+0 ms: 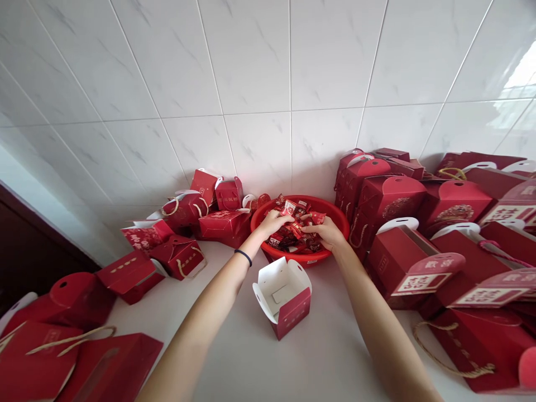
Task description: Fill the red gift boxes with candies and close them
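Red wrapped packets (298,241) lay heaped in the tub (340,224), our left hand (274,223) and right hand (328,231) each pinching some; we had the open box (285,296) just in front, presumably for easy reach.

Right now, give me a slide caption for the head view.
Left hand and right hand among small wrapped packets in a red basin, an open box before it, red boxes either side.

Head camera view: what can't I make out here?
Bottom of the red basin: head view, hidden by wrapped packets.
Small print on those packets: head view, too small.
Near wall's inner face in the open box: head view, turned away.
Lower-left red container: head view, cut off by bottom edge.
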### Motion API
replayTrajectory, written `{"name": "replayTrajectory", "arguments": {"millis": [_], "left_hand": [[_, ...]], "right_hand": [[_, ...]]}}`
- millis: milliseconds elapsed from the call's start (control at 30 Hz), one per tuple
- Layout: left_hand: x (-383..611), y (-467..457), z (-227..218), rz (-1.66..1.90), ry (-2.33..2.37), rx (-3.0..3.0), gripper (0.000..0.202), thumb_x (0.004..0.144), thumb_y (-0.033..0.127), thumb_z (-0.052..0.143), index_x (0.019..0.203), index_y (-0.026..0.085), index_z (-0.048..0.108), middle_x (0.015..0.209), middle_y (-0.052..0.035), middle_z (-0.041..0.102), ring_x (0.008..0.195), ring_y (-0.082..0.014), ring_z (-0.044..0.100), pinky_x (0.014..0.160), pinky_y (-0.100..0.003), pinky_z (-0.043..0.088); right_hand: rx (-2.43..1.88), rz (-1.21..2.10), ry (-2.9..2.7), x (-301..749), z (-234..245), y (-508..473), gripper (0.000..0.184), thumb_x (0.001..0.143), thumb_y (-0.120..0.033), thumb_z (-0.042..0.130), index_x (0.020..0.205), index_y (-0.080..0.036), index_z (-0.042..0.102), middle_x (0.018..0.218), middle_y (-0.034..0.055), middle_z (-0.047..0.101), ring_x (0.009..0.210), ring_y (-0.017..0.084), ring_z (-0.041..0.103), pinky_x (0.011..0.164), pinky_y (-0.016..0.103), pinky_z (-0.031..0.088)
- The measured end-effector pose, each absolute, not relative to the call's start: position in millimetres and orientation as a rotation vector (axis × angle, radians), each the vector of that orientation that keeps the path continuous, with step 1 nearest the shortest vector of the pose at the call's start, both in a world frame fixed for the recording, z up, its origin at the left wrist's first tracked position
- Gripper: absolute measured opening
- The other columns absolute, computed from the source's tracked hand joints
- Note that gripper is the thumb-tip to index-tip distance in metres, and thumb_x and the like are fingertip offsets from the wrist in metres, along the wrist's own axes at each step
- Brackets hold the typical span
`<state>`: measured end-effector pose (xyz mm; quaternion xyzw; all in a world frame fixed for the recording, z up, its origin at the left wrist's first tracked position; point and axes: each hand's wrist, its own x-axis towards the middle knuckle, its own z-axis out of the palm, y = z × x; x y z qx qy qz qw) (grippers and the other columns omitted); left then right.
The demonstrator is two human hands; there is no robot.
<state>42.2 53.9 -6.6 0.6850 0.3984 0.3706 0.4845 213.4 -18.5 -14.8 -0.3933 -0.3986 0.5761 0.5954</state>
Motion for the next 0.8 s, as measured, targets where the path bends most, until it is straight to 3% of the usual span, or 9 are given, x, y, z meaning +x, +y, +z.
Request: {"name": "replayTrajectory", "arguments": {"millis": [167,300,367,467,567,800], "left_hand": [[43,55,-7,0.968,1.114,1.704,0.028,0.072,0.043,0.066,0.063,0.016,0.064,0.056,0.0015,0.061,0.06,-0.0156,0.059,0.059,-0.026,0.043],[44,56,-3,0.921,1.171,1.791,0.042,0.092,0.046,0.043,0.094,0.015,0.071,0.081,-0.0061,0.074,0.076,-0.018,0.069,0.067,-0.026,0.051],[47,57,-2,0.84,1.198,1.879,0.038,0.093,0.041,0.044,0.101,0.015,0.071,0.094,-0.0087,0.076,0.085,-0.0193,0.071,0.073,-0.027,0.053],[53,61,-6,0.64,1.253,2.046,0.014,0.076,0.024,0.067,0.085,0.016,0.073,0.095,-0.0094,0.077,0.093,-0.0234,0.07,0.08,-0.028,0.052],[61,63,-12,0.441,1.298,2.178,0.012,0.061,0.011,0.073,0.07,0.017,0.07,0.083,-0.0086,0.076,0.087,-0.0258,0.069,0.078,-0.03,0.051],[64,64,-15,0.345,1.324,2.304,0.011,0.063,0.011,0.07,0.057,0.017,0.064,0.068,-0.0091,0.072,0.07,-0.0229,0.067,0.067,-0.029,0.048]], "right_hand": [[-0.893,1.255,-0.866,213,-16,-17,0.038,0.038,-0.009,0.083,0.073,-0.016,0.071,0.068,0.0005,0.071,0.062,0.018,0.067,0.061,0.029,0.057],[-0.872,1.145,-0.716,217,-17,-11,0.034,0.042,-0.009,0.078,0.074,-0.018,0.068,0.064,-0.003,0.069,0.057,0.014,0.064,0.056,0.025,0.054],[-0.86,1.105,-0.648,220,-18,-9,0.032,0.045,-0.01,0.075,0.074,-0.019,0.066,0.062,-0.0044,0.068,0.054,0.013,0.062,0.054,0.023,0.053],[-0.851,1.091,-0.597,222,-18,-6,0.031,0.046,-0.008,0.073,0.074,-0.019,0.064,0.06,-0.0043,0.066,0.051,0.013,0.061,0.051,0.024,0.053],[-0.85,1.096,-0.575,222,-17,-6,0.031,0.046,-0.006,0.072,0.074,-0.018,0.064,0.06,-0.0039,0.066,0.05,0.012,0.06,0.049,0.023,0.052],[-0.858,1.096,-0.554,221,-16,-7,0.029,0.049,-0.004,0.069,0.074,-0.018,0.065,0.062,-0.0036,0.067,0.054,0.012,0.061,0.05,0.022,0.051]]}}
